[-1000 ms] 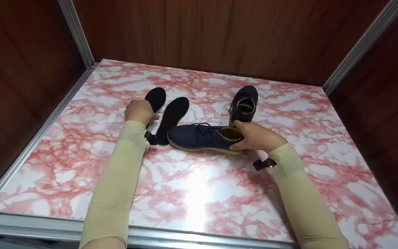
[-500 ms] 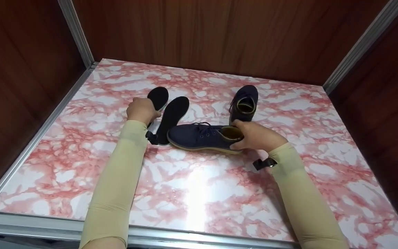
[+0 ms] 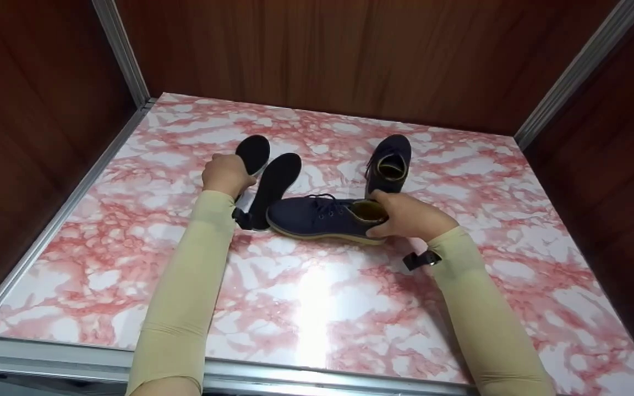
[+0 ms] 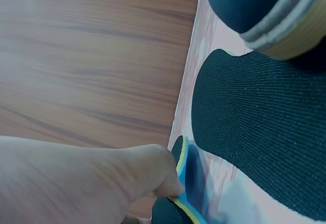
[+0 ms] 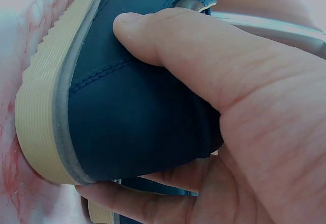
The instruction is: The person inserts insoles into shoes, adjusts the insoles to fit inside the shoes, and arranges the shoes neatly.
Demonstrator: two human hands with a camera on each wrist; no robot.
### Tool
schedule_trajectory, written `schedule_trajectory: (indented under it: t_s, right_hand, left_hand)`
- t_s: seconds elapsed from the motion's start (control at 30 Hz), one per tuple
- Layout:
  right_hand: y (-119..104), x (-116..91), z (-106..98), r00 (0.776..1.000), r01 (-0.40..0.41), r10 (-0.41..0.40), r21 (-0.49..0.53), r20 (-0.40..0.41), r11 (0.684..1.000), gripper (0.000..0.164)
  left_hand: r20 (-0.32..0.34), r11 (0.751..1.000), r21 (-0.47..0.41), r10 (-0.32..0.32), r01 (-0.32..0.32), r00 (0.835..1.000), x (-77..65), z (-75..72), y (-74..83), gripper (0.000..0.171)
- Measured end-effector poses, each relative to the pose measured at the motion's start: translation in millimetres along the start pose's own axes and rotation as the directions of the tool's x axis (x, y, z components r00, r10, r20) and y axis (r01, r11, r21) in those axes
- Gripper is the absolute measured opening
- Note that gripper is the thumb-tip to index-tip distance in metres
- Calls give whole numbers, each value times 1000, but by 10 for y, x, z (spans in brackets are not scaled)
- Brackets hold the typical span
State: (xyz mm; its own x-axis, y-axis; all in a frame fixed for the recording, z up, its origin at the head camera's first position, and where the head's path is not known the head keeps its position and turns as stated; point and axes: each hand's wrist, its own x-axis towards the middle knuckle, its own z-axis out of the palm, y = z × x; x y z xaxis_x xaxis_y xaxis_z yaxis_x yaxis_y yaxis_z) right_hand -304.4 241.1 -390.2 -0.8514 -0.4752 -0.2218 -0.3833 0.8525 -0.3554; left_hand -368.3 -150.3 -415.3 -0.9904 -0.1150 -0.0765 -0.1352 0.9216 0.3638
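Observation:
My left hand (image 3: pixel 225 174) pinches a black insole (image 3: pixel 253 153) by its edge; the left wrist view shows the thumb on its yellow and blue rim. A second black insole (image 3: pixel 274 184) lies just right of it, its lower end beside the shoe's toe. With thumb and fingers around the heel, my right hand (image 3: pixel 413 215) grips a dark blue lace-up shoe (image 3: pixel 300 215), which lies sole down, toe to the left. The heel's ribbed tan sole (image 5: pixel 38 107) shows in the right wrist view. Behind that hand stands the other blue shoe (image 3: pixel 395 148), toe pointing away.
Everything lies on a red and white marbled tabletop (image 3: pixel 262 319). A brown wood-grain panel (image 3: pixel 317 60) closes the back, with dark panels at both sides. A metal rail (image 3: pixel 295 379) runs along the front edge.
My left hand has shifted slightly right and away with the insole, which now sits a little farther back. The right hand and both shoes stay where they were.

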Motion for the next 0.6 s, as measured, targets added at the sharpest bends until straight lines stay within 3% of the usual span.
schedule_trajectory:
  t_s: [0.37, 0.6]
  right_hand:
    - [19, -2, 5, 1000, -13, 13, 14, 1, 1000, 65]
    - [10, 5, 1, 1000, -19, 19, 12, 1, 1000, 65]
  left_hand:
    - [-31, 1000, -17, 6, -6, 1000, -6, 7, 25, 57]
    - [-31, 999, -13, 45, -45, 999, -19, -10, 23, 56]
